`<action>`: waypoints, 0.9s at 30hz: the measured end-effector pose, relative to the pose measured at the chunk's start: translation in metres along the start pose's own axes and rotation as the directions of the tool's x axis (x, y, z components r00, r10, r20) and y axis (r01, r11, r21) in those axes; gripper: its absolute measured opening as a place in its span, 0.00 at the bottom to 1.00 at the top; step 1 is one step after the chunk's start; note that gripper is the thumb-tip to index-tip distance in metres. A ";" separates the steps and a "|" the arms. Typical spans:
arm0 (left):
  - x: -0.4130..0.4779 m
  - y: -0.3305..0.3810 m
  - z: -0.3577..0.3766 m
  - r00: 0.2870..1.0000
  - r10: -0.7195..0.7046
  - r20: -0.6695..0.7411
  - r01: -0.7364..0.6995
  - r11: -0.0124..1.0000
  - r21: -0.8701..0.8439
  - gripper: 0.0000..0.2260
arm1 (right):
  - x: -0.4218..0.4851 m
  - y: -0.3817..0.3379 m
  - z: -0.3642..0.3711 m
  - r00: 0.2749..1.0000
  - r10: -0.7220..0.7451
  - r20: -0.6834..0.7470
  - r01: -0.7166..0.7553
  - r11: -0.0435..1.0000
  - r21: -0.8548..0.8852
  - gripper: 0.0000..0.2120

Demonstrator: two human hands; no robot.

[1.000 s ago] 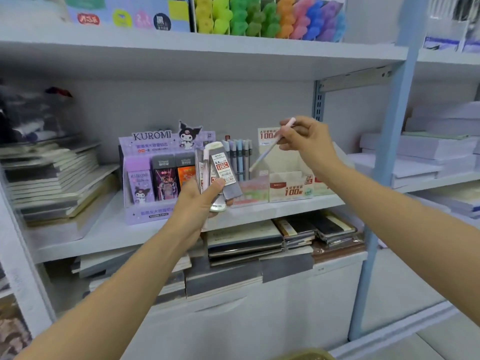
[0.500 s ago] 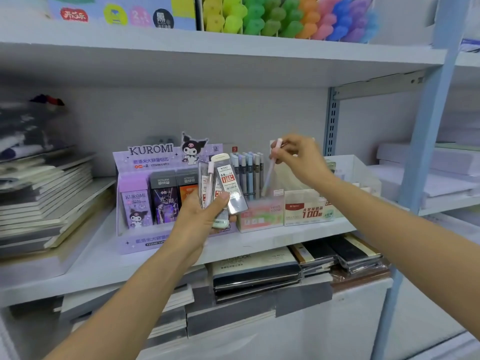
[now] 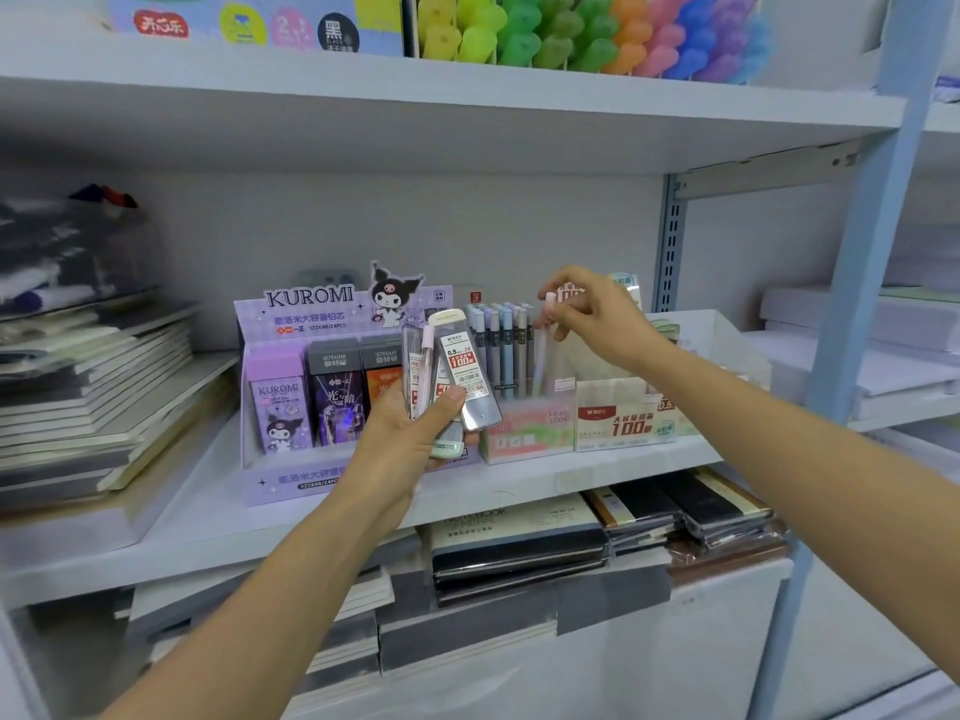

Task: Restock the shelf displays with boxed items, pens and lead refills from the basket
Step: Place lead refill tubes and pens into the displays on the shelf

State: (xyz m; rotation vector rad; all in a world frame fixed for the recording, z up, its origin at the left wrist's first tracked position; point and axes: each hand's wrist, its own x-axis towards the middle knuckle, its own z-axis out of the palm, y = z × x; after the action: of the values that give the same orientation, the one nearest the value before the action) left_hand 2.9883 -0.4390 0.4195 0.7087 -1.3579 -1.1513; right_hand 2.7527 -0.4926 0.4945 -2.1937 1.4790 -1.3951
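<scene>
My left hand (image 3: pixel 410 433) grips a fan of lead refill cases (image 3: pixel 465 371) together with a pink-capped pen, held up in front of the purple Kuromi display box (image 3: pixel 291 366). My right hand (image 3: pixel 597 319) pinches the top of a pale pink pen (image 3: pixel 543 350), which stands almost upright with its lower end inside the pink pen display box (image 3: pixel 527 428). Several grey and blue pens (image 3: pixel 498 345) stand in that same box. To the right of it sits a white lead refill display box (image 3: pixel 623 415).
The items stand on a white middle shelf (image 3: pixel 519 485). Stacked notebooks (image 3: pixel 88 387) lie at the left and on the shelf below (image 3: pixel 519 543). Colourful items (image 3: pixel 587 33) fill the top shelf. A blue upright post (image 3: pixel 862 283) stands at the right.
My right hand has brought the pink pen from a slanted position in the air down and left, turning it upright into the pen box. The left hand has kept hold of its refills.
</scene>
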 end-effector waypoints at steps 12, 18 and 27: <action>0.000 0.002 0.000 0.999 -0.033 -0.004 0.033 0.999 0.011 0.09 | 0.010 -0.001 0.015 0.992 0.079 -0.098 -0.079 0.997 0.011 0.11; -0.009 0.006 0.006 0.998 -0.037 0.049 0.035 0.999 0.029 0.11 | -0.016 -0.024 0.009 0.983 0.055 -0.174 -0.012 0.972 0.237 0.12; -0.034 0.016 0.029 0.994 -0.061 0.096 0.059 0.998 0.016 0.11 | -0.059 -0.059 0.013 0.993 0.015 0.117 -0.063 0.906 0.419 0.17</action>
State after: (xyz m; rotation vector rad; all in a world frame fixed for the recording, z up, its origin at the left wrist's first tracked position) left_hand 2.9691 -0.3957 0.4255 0.7150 -1.4340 -1.2392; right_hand 2.7962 -0.4209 0.4850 -1.9221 1.0537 -1.3959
